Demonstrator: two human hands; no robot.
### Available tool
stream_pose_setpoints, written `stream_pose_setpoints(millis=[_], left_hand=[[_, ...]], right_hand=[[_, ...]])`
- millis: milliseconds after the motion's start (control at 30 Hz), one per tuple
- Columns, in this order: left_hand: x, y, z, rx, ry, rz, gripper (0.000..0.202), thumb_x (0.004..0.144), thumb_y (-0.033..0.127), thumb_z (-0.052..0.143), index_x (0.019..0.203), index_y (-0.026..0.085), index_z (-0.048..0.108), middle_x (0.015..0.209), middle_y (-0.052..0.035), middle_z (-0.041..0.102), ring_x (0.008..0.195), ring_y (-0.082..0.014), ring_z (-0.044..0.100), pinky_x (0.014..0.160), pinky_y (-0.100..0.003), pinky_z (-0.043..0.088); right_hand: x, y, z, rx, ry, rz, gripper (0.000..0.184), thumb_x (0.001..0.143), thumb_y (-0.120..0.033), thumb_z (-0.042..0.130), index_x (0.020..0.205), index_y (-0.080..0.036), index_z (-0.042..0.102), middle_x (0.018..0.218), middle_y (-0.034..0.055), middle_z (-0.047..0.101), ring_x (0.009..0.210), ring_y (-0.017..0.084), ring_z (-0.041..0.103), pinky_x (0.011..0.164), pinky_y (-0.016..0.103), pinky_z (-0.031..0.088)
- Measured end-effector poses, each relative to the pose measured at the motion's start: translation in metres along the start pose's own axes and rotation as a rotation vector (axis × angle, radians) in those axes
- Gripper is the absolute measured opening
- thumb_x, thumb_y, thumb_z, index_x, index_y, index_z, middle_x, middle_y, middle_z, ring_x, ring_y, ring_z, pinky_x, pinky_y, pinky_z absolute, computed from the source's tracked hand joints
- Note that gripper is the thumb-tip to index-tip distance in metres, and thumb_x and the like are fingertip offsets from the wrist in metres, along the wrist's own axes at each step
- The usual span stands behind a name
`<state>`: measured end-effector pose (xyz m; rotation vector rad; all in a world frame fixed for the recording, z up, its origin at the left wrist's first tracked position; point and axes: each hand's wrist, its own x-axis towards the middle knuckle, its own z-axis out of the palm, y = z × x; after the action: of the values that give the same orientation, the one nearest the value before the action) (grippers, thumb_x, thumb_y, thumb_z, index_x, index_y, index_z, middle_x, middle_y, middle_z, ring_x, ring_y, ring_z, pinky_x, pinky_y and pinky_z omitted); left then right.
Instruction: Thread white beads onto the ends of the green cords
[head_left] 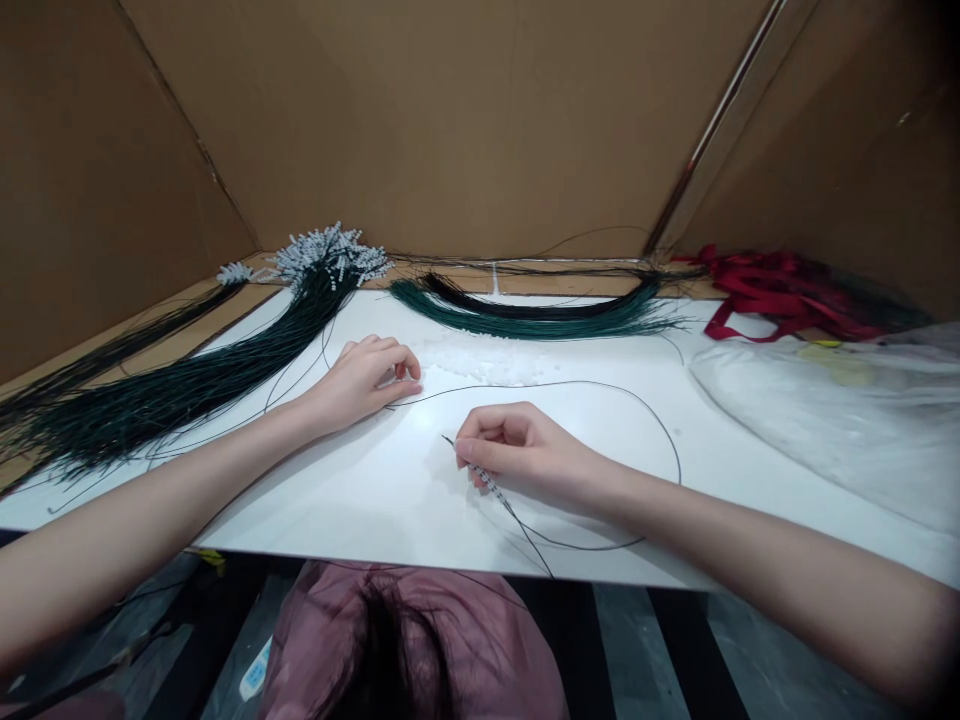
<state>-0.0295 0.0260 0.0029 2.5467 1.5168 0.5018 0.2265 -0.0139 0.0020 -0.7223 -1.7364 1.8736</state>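
My right hand pinches a thin dark wire strung with small white beads between thumb and fingers. The wire's tip pokes out past the thumb, and its long tail loops around the hand across the white board. My left hand rests at the near left of a scattered pile of white beads. Its thumb and index finger are curled together; anything between them is too small to make out. One end of the looping wire lies close under the left fingertips.
Finished-looking bead-tipped stems with long dark green wires lie at left. Behind the beads is a curved bundle of bare green and black wires. Red ribbon and a clear plastic bag sit at right. Cardboard walls enclose the board.
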Motion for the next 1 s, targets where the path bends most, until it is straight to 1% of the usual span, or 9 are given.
stream_pose_setpoints(millis=[133, 200, 300, 400, 500, 633, 833, 933, 1000], left_hand=[[0.001, -0.001, -0.001, -0.018, 0.018, -0.004, 0.023, 0.092, 0.041, 0.057, 0.092, 0.02, 0.064, 0.09, -0.0046, 0.064, 0.09, -0.0223, 0.055, 0.081, -0.033, 0.038], [0.001, -0.004, -0.004, -0.021, 0.045, -0.006, 0.023, 0.092, 0.041, 0.057, 0.093, 0.019, 0.064, 0.091, -0.0048, 0.064, 0.089, -0.0216, 0.055, 0.081, -0.032, 0.039], [0.001, -0.011, -0.013, -0.021, 0.064, -0.015, 0.025, 0.094, 0.041, 0.053, 0.094, 0.018, 0.064, 0.094, -0.0057, 0.065, 0.087, -0.0204, 0.056, 0.074, -0.029, 0.04], [0.001, -0.017, -0.022, -0.038, -0.011, -0.013, 0.027, 0.093, 0.043, 0.053, 0.096, 0.019, 0.065, 0.097, -0.0053, 0.066, 0.087, -0.0195, 0.057, 0.07, -0.026, 0.04], [0.001, -0.021, -0.027, -0.028, -0.085, 0.023, 0.027, 0.09, 0.045, 0.057, 0.095, 0.019, 0.065, 0.096, -0.0046, 0.067, 0.088, -0.0196, 0.058, 0.074, -0.026, 0.041], [0.0, -0.024, -0.034, -0.027, -0.142, 0.091, 0.025, 0.089, 0.044, 0.059, 0.093, 0.02, 0.065, 0.094, -0.003, 0.068, 0.086, -0.0181, 0.058, 0.077, -0.026, 0.041], [-0.002, -0.021, -0.038, -0.054, -0.27, 0.052, 0.024, 0.086, 0.044, 0.062, 0.086, 0.02, 0.067, 0.085, -0.0019, 0.069, 0.075, -0.0161, 0.057, 0.067, -0.023, 0.04], [-0.002, -0.018, -0.036, -0.064, -0.269, 0.049, 0.024, 0.086, 0.043, 0.061, 0.082, 0.02, 0.068, 0.082, -0.0019, 0.069, 0.072, -0.0159, 0.057, 0.066, -0.023, 0.039], [-0.002, -0.018, -0.035, -0.071, -0.257, 0.041, 0.022, 0.085, 0.042, 0.062, 0.084, 0.02, 0.068, 0.084, -0.002, 0.07, 0.074, -0.0161, 0.058, 0.066, -0.023, 0.04]], right_hand=[[0.0, 0.0, 0.0, 0.002, 0.001, -0.003, 0.022, 0.086, -0.032, 0.068, 0.076, -0.013, 0.064, 0.062, -0.0007, 0.059, 0.06, 0.01, 0.053, 0.059, 0.023, 0.039], [0.0, 0.0, 0.001, 0.003, 0.0, -0.002, 0.023, 0.085, -0.033, 0.069, 0.075, -0.013, 0.063, 0.062, -0.001, 0.058, 0.059, 0.01, 0.053, 0.059, 0.023, 0.039], [0.0, 0.0, 0.001, -0.001, 0.003, 0.003, 0.023, 0.085, -0.034, 0.069, 0.075, -0.014, 0.063, 0.061, -0.0011, 0.058, 0.058, 0.01, 0.053, 0.058, 0.023, 0.039], [0.0, 0.0, 0.002, 0.005, 0.011, 0.005, 0.024, 0.085, -0.034, 0.069, 0.075, -0.014, 0.064, 0.062, -0.001, 0.058, 0.059, 0.01, 0.054, 0.057, 0.022, 0.039], [0.0, 0.001, 0.001, 0.019, 0.017, -0.001, 0.021, 0.085, -0.032, 0.069, 0.077, -0.013, 0.065, 0.061, -0.0014, 0.058, 0.058, 0.009, 0.053, 0.056, 0.022, 0.039], [0.001, 0.001, 0.001, 0.02, 0.019, 0.008, 0.017, 0.086, -0.029, 0.067, 0.079, -0.013, 0.067, 0.061, -0.0011, 0.058, 0.058, 0.009, 0.053, 0.055, 0.022, 0.038], [0.001, 0.0, 0.001, 0.025, 0.024, 0.015, 0.015, 0.085, -0.026, 0.066, 0.077, -0.013, 0.067, 0.061, -0.0012, 0.058, 0.058, 0.01, 0.053, 0.056, 0.022, 0.038], [0.0, 0.0, 0.001, 0.011, 0.02, 0.025, 0.015, 0.086, -0.026, 0.065, 0.077, -0.013, 0.066, 0.061, -0.0009, 0.058, 0.058, 0.01, 0.053, 0.055, 0.022, 0.038], [0.0, -0.001, 0.001, 0.006, 0.018, 0.026, 0.016, 0.086, -0.026, 0.065, 0.077, -0.013, 0.066, 0.061, -0.001, 0.058, 0.058, 0.01, 0.053, 0.055, 0.022, 0.038]])
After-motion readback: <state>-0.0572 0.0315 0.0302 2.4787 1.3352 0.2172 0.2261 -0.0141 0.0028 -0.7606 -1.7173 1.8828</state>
